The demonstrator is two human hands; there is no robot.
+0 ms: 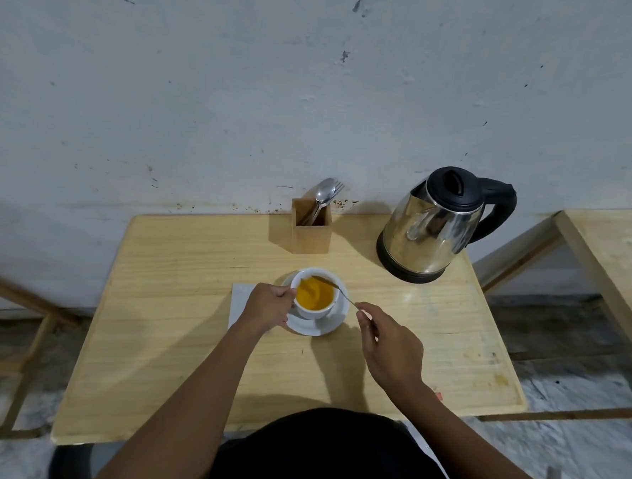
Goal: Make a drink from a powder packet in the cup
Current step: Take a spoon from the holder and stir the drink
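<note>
With the left hand [266, 306] gripping the cup [315, 294] and the right hand [393, 349] pinching the spoon [335, 286], hard stirring could slop drink onto the saucer [324, 323].

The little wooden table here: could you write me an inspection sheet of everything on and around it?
Surface: pale wooden table, scuffed, small stains near its right edge.
Job's things: white cup of orange-yellow drink on a white saucer; teaspoon resting in the cup; steel electric kettle with black lid closed, back right; no powder packet seen.
Clutter: wooden holder with a spoon and fork; white paper under the left hand; small red scrap near the front edge.
Hands: left hand grips the cup's side; right hand pinches the teaspoon handle.
Cables: nothing seen.
Surroundings: stained white wall; second wooden table at right; rough grey floor.
</note>
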